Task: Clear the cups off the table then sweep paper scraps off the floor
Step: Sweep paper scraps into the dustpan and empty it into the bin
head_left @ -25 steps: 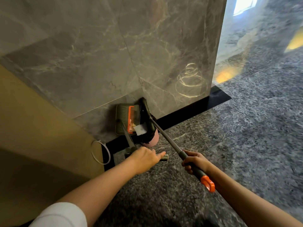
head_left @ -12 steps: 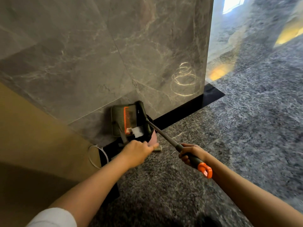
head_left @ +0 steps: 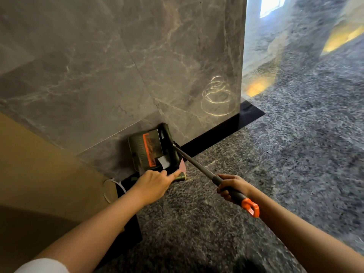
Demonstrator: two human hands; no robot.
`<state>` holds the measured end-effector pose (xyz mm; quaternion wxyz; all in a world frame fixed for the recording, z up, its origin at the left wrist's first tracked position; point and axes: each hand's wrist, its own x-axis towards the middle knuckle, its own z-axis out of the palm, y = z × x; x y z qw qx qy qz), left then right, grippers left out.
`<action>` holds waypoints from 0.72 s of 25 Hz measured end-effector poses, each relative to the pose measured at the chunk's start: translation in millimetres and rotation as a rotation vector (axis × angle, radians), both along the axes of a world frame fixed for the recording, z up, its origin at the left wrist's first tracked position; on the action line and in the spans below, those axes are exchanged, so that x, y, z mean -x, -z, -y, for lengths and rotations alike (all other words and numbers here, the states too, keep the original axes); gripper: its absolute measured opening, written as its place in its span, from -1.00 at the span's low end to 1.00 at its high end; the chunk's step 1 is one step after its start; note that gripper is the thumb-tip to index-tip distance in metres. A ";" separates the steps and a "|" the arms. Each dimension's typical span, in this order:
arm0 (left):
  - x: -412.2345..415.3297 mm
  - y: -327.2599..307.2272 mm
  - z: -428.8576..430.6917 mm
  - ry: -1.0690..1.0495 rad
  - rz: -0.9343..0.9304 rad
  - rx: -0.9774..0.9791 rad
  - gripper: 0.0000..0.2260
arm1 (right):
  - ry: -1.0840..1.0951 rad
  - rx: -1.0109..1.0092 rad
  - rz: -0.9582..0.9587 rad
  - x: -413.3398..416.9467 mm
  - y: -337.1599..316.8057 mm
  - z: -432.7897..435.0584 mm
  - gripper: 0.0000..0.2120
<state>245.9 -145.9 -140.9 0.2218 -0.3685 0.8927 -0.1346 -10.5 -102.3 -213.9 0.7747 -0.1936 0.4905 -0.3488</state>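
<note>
Head view: holds dark-green plastic dustpan with orange comb by its handle in left hand, propped against grey marble wall, seemingly to trap white paper scrap just beyond fingertips, and clenches right hand round grey orange-capped broom pole.

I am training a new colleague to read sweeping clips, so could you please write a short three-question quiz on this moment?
1. True or false: the right hand grips the broom handle.
2. What colour is the comb strip inside the dustpan? A green, B orange, C blue.
3. Fill in: the left hand holds the ____ by its handle.

Key: 1 true; 2 B; 3 dustpan.
</note>
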 end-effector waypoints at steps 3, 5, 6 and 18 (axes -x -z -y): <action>4.4 -1.4 -2.8 0.013 -0.051 0.038 -0.40 | -0.051 0.028 -0.035 -2.7 1.0 -2.5 -0.46; 1.9 -13.1 -0.4 -0.127 -0.189 0.109 -0.43 | -0.101 0.053 -0.065 -3.0 -0.6 -3.7 -0.45; -2.9 -21.3 1.2 -0.222 -0.275 0.158 -0.45 | -0.120 0.067 -0.077 -3.0 -2.7 -4.5 -0.44; -79.1 -93.1 -15.4 -1.000 -1.047 0.388 -0.54 | -0.110 0.162 -0.216 -7.4 -33.9 -9.4 -0.40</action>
